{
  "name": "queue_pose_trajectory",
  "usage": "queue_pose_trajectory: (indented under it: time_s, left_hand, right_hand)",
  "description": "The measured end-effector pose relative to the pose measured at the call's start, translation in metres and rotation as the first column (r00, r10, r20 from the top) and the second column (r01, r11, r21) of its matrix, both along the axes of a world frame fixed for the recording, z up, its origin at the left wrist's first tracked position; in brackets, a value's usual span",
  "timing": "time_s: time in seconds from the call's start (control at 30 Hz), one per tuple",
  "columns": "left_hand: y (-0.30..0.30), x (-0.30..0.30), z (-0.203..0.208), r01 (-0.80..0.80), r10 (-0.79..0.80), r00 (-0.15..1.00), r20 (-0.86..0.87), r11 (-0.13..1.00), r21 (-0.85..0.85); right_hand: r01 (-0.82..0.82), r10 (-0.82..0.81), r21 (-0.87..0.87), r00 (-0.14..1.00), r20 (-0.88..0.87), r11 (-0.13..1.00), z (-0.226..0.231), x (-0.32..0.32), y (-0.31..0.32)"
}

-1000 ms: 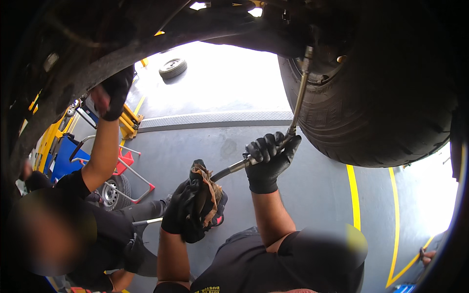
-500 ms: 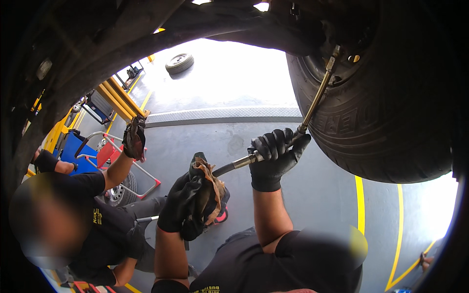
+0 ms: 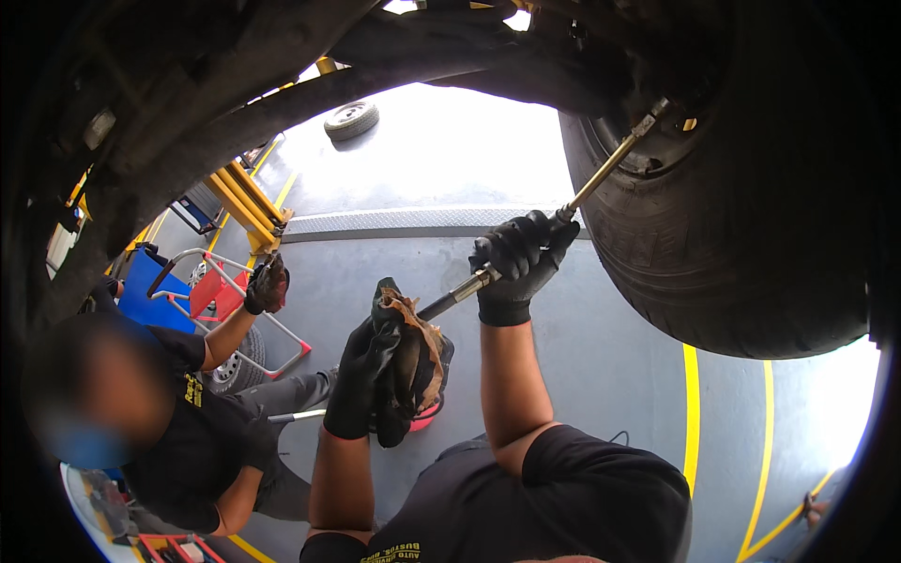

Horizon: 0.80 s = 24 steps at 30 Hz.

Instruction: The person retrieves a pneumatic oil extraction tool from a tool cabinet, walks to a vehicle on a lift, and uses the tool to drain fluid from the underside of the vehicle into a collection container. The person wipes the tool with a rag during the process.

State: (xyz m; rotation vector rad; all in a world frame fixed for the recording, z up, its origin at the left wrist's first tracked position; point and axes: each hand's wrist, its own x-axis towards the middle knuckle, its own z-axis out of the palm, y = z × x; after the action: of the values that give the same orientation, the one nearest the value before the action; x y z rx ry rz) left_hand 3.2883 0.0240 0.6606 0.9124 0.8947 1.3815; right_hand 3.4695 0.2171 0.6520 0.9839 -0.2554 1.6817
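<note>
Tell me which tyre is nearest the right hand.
The big tyre at upper right, behind the metal rod in the right hand; the small tyre on bright floor and left tyre by the red-footed frame are farther off.

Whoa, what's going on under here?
A person wearing black gloves is handling a long metal tool beneath a vehicle. Their right hand is wrapped around its middle, and its far end reaches up beside the big tire; whether it touches anything is too dark to tell. Their left hand clutches a crumpled rag where the tool's dark lower part disappears. On the left, another person holds up one gloved hand.
</note>
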Motion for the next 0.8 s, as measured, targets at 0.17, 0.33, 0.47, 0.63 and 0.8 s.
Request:
queue_pose_trajectory:
  time_s: [0.17,0.33,0.47,0.63,0.8]
  left_hand:
    - [-0.047,-0.006,0.021,-0.167,0.164,0.986,0.034,0.963,0.210]
    - [-0.073,-0.014,0.038,-0.282,0.288,0.948,-0.135,0.957,0.064]
    - [-0.072,-0.021,0.042,-0.241,0.262,0.935,-0.238,0.964,0.115]
    - [-0.092,-0.043,0.064,0.050,0.551,0.518,-0.655,0.744,0.666]
    - [-0.107,-0.061,0.087,0.427,0.748,0.063,-0.661,0.579,0.695]
  right_hand:
    - [-0.010,0.008,-0.101,1.000,-0.016,0.995,0.033,0.004,-0.060]
    - [-0.104,0.112,-0.219,0.993,0.024,0.970,0.050,-0.006,-0.069]
    - [-0.506,0.487,0.012,0.823,-0.291,0.862,0.067,-0.007,-0.062]
    - [-0.005,-0.013,0.096,0.981,0.191,0.995,0.095,-0.008,-0.080]
    - [-0.130,0.112,0.081,0.973,0.202,0.988,0.096,-0.019,-0.098]
